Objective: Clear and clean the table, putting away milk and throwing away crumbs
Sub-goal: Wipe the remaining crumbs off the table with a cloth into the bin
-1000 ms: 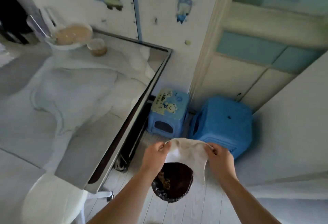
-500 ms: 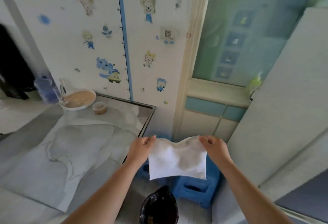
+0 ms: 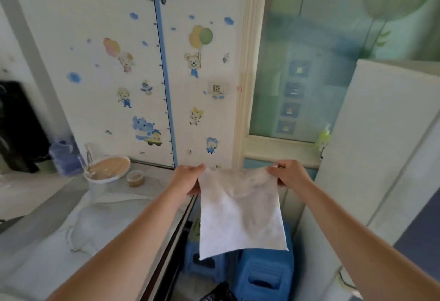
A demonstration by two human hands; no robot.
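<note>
The two hands have come up higher since a moment ago, and the thin white square cloth has come up with them. The black bin bag that sat right under the cloth is now only a dark bit at the 6 o'clock edge of the view.

The left hand is pinched shut on the cloth's top left corner. The right hand is pinched shut on the top right corner. The hands are apart, so the top edge is pulled out between them, with a small dip in the middle.

The cloth hangs in the air near the middle of the view, just off the table's dark edge. The blue plastic stools are below it, at 6 o'clock.

I think this cloth is very light and soft. It bends and flops and will not break. It may be a bit damp, but I cannot tell. The corners are the best places to hold it, like now. To wipe with it, it would be better bunched up in one hand.

The cloth looks white with faint grey smudges near the top. Its bottom edge hangs free and slants a little.

On the grey marble-look table, at 9 o'clock, a round white bowl with brown stuff in it and a small clear tub still wait.
</note>
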